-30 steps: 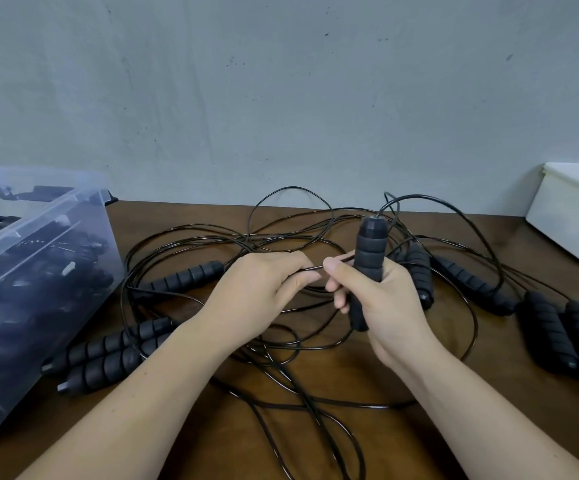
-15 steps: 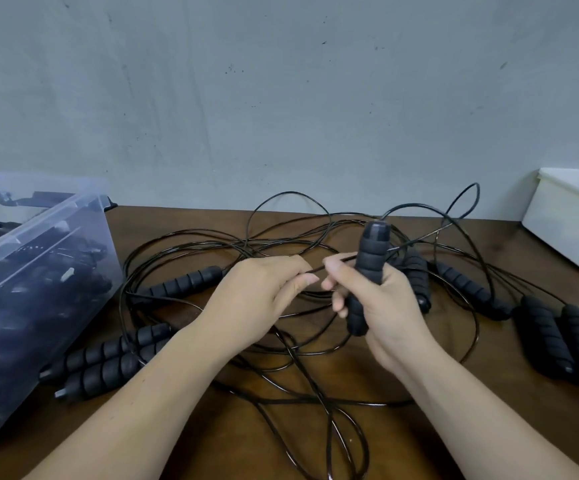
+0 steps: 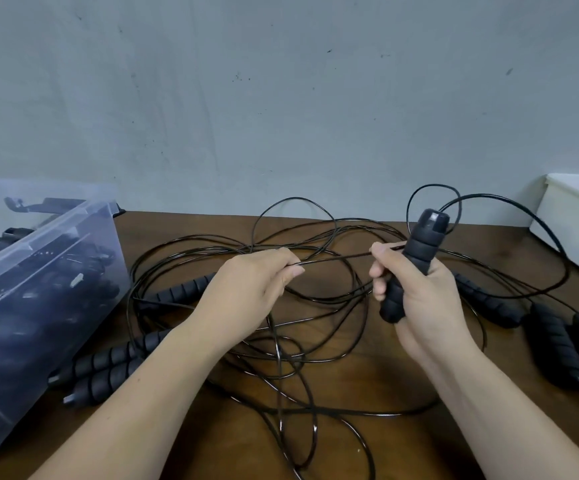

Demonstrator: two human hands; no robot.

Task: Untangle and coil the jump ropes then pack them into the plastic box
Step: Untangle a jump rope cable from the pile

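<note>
Brown table (image 3: 416,452), grey wall behind: your right hand (image 3: 419,299) grips a foam handle (image 3: 416,261) near-upright, cap tipped toward 1 o'clock. Your left hand (image 3: 246,289) pinches a cord strand (image 3: 336,259), and the hands are apart with the strand running 9-to-3 between them. Tangled jump ropes (image 3: 108,358) sprawl beneath; the plastic box (image 3: 56,271) sits at 9 o'clock, nearer your left hand, so packing likely goes left.

Both forearms reach forward, left hand (image 3: 253,285) pinching a cord (image 3: 333,259), right hand (image 3: 423,299) curled round a tilted handle (image 3: 423,247).

Right hand (image 3: 430,299) round black handle (image 3: 416,261), left hand (image 3: 250,289) pinching taut cord (image 3: 333,259) over tangled ropes (image 3: 281,358).
</note>
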